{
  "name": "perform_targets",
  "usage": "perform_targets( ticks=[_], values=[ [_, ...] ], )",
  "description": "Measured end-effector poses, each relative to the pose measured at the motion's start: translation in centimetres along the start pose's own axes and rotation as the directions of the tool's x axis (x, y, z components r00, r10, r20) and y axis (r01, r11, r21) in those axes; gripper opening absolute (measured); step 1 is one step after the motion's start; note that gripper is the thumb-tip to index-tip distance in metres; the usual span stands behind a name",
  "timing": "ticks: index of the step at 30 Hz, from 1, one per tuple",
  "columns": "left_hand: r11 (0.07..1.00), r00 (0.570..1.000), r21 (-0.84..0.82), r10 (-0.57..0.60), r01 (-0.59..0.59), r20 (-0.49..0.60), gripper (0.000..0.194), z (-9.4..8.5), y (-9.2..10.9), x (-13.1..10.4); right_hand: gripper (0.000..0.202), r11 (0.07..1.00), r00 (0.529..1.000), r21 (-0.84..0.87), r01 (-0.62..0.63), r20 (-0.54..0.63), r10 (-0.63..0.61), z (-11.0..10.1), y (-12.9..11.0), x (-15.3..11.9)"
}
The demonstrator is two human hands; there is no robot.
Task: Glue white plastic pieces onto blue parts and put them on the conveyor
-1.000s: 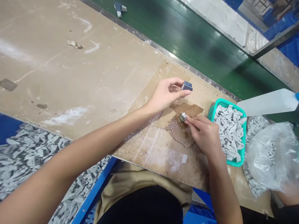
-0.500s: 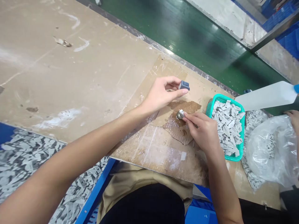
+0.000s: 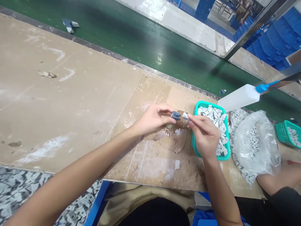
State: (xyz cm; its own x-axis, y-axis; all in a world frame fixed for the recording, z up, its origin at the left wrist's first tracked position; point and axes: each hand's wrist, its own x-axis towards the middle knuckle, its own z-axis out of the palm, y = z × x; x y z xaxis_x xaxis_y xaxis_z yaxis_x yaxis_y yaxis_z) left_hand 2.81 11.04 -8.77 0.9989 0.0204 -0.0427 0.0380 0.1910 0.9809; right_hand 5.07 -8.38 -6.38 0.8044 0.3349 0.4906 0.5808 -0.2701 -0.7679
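Observation:
My left hand (image 3: pixel 156 118) pinches a dark blue-grey block (image 3: pixel 176 115) between thumb and fingers. Facing it, a small whitish piece (image 3: pixel 185 117) is held in the fingertips of my right hand (image 3: pixel 205 133). A narrow gap separates the two parts. Beneath them lies a wet brown cardboard scrap (image 3: pixel 172 142) with a small round glistening thing (image 3: pixel 169 126) on it. Right beside my right hand stands a green basket (image 3: pixel 194 153) filled with light grey pieces.
A white bottle with a blue nozzle (image 3: pixel 242 96) leans behind the basket. Clear plastic bags of pieces (image 3: pixel 257 147) lie further right, near another person's arm (image 3: pixel 279 179). A green belt (image 3: pixel 105 40) runs behind the table. Many grey pieces (image 3: pixel 21 188) fill a blue bin at lower left.
My right hand has lifted the whitish piece off the round thing on the cardboard. My left hand has brought the block down close to it. The view has shifted, showing more on the right.

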Motion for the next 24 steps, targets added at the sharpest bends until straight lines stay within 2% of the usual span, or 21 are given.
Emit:
perform_targets(
  ticks=[6,14,21,24],
  values=[
    [0.999,0.998,-0.039,0.029,-0.027,0.052,0.015,0.6,0.3,-0.4,0.023,1.000,0.999,-0.029,-0.005,0.043,0.006,-0.1,0.0,0.0],
    [0.999,0.998,-0.027,0.047,-0.045,0.043,0.016,0.9,0.6,-0.8,0.029,1.000,0.998,-0.024,0.016,0.069,-0.014,0.0,-0.2,-0.1],
    [0.997,0.996,0.045,0.067,-0.064,-0.066,0.018,1.7,1.2,-1.5,0.036,0.998,0.994,-0.017,0.061,0.092,-0.059,0.0,0.0,-0.2],
    [0.998,0.991,0.057,0.044,-0.037,-0.124,0.017,2.3,1.4,-2.0,0.042,0.996,0.989,0.008,0.090,0.117,-0.091,0.1,0.4,-0.3]
  ],
)
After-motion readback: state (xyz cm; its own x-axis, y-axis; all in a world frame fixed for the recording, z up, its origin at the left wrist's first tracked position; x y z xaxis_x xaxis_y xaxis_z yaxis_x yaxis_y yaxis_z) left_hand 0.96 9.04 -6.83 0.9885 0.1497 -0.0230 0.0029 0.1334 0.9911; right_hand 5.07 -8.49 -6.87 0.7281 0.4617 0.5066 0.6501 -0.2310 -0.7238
